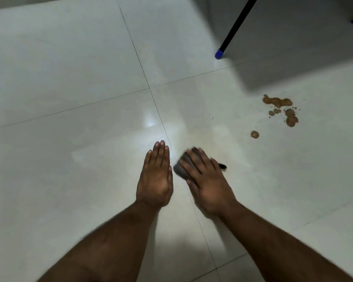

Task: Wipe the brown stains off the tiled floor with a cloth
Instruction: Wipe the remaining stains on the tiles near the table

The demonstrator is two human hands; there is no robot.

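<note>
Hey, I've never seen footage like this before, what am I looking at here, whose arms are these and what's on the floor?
This is a single picture from a camera worn on a person's head, looking forward and down, so the two bare arms reaching in from the bottom are the wearer's own. There is no machine here.

The left hand lies flat on the pale tiled floor, its fingers straight and together, holding nothing. The right hand presses down on a grey cloth, with its fingers spread over it; the hand is a little blurred.

Ahead and to the right is a cluster of brown stains, with one small round spot nearer the cloth. The cloth is not touching them.

At the top right a black leg with a blue foot stands on the floor, probably furniture, casting a shadow.
</note>
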